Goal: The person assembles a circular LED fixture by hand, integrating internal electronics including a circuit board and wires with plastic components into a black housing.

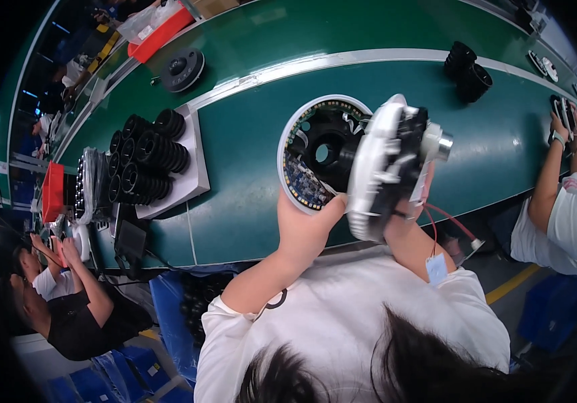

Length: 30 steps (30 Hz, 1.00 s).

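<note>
My left hand (302, 225) grips the lower edge of a round white housing (284, 144), its thumb at the rim. Inside that housing are a ring of small yellowish pads, a blue circuit board (305, 180) and a black core with a central hole. Close beside it on the right, my right hand (403, 232) holds a white-and-black round assembly (372, 168) tilted on edge, smeared by motion. A metal-tipped white cylinder (438, 142) sticks out of the assembly's right side. Red wires (451, 216) and a pale tag (436, 269) hang near my right forearm. Most right-hand fingers are hidden.
Stacked black ribbed rings (161, 156) sit on a white tray (199, 168) to the left. Farther back are a black domed disc (184, 69) and a red bin (161, 35). More black ribbed parts (473, 82) stand far right. Co-workers sit on both sides.
</note>
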Tool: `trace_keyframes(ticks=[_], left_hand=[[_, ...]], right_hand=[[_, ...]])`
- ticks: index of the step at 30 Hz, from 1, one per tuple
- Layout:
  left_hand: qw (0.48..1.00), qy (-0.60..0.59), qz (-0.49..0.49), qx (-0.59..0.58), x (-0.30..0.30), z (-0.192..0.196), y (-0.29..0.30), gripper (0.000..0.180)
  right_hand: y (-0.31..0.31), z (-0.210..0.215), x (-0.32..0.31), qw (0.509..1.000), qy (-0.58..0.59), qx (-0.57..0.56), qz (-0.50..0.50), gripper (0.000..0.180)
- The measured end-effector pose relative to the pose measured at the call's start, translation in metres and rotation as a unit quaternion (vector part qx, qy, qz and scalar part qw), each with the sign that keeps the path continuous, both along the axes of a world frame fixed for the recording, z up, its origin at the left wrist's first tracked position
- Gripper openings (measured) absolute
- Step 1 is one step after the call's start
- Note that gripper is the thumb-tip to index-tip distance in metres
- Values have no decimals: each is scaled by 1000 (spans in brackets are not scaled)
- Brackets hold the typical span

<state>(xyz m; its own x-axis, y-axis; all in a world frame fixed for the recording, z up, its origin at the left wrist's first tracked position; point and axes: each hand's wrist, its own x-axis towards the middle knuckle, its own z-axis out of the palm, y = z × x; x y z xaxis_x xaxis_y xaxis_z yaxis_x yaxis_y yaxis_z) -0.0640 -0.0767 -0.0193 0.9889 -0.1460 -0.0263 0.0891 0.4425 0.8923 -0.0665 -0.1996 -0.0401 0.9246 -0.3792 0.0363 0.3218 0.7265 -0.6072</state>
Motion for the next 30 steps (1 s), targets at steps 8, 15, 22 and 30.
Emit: trace_keyframes(ticks=[8,15,22,30], left_hand=[[984,-88,51,144,-2,-4,5,61],[974,-143,61,166,-4,-7,4,60],[990,-86,66,94,-3,-9,7,63],[952,-190,60,232,1,-3,12,73]], right_hand=[[-19,-10,25,841,-237,-454,-176,60],[-11,-8,17,924,-114,-358,-64,62],[-23,2,19,891,-79,-447,8,84],[-37,1,24,840,-144,-522,-26,85]])
